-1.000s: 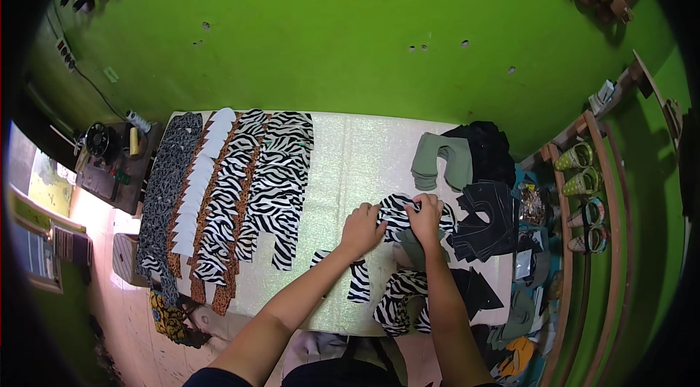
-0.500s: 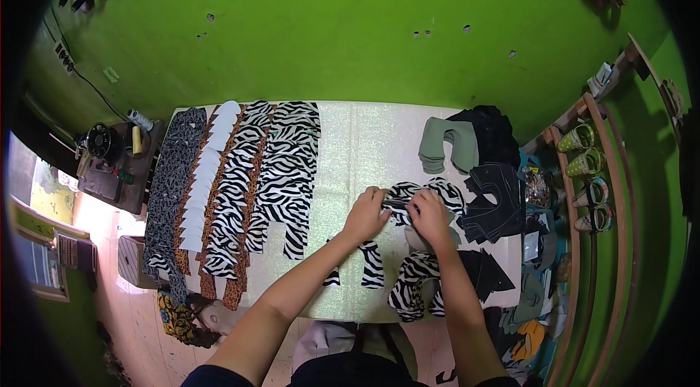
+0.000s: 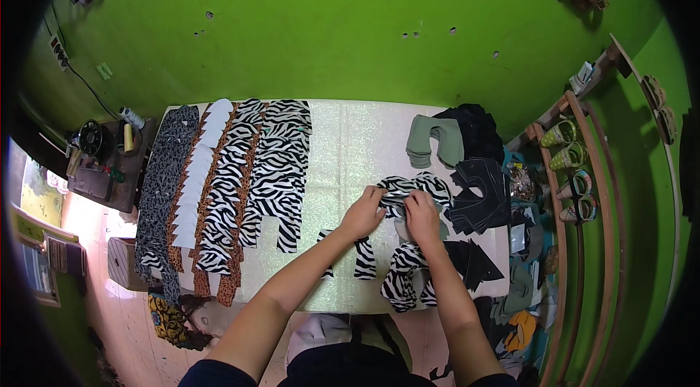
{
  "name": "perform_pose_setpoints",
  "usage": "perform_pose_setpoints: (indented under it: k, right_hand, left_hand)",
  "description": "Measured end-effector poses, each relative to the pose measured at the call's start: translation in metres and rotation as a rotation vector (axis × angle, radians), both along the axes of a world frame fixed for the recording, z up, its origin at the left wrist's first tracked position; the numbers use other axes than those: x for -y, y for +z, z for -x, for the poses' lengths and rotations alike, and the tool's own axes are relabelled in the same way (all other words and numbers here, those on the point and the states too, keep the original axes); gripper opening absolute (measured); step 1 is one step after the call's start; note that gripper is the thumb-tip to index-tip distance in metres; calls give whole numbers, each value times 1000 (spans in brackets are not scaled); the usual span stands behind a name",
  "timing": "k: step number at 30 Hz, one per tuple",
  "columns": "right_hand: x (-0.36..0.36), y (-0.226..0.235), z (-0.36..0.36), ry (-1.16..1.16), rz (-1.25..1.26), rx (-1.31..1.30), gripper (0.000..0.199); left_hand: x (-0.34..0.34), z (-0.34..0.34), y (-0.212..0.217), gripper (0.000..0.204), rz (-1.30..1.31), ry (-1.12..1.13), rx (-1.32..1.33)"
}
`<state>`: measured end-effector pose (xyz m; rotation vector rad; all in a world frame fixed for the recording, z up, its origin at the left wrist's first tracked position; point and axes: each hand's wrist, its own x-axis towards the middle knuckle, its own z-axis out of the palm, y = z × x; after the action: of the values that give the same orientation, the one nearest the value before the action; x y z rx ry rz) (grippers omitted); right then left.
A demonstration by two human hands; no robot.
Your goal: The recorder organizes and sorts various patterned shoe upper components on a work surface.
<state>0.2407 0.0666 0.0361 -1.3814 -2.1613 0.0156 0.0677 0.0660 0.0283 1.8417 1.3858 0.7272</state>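
A zebra-print fabric piece (image 3: pixel 426 183) lies right of the table's middle, partly hidden by my hands. My left hand (image 3: pixel 363 215) grips its left edge, fingers bent over it. Closer to its middle, my right hand (image 3: pixel 423 216) pinches the fabric between thumb and fingers. A dark strip shows between the two hands. Below them lie a U-shaped zebra-print piece (image 3: pixel 400 279) and a smaller zebra-print piece (image 3: pixel 365 261), partly covered by my forearms. To the right of my right hand sits a stack of black U-shaped pieces (image 3: pixel 480 206).
Overlapping rows of zebra-print pieces (image 3: pixel 279 174), white pieces (image 3: pixel 196 181) and dark grey patterned pieces (image 3: pixel 169 190) cover the table's left side. Green U-shaped pieces (image 3: pixel 421 140) are stacked at the back right. A wooden rack (image 3: pixel 611 190) with sandals (image 3: pixel 566 159) stands at the right wall.
The whole view has shifted slightly, so the table sits a little further left. My hands remain on the zebra-print piece, the right hand's fingers now drawn closer together.
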Motion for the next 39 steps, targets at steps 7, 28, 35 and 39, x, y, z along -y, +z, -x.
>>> perform_pose_setpoints:
  k: [7, 28, 35, 39]
  right_hand:
    - [7, 5, -7, 47, -112, 123, 8]
    - [41, -15, -34, -92, 403, -538, 15]
    - [41, -34, 16, 1, 623, -707, 21]
    - [50, -43, 47, -51, 616, -599, 21]
  left_hand:
    - [-6, -10, -2, 30, -119, -56, -34]
    - [-25, -9, 22, 45, 77, -142, 250]
    - [27, 58, 1, 20, 297, 26, 74]
    - [61, 83, -22, 23, 328, 253, 106]
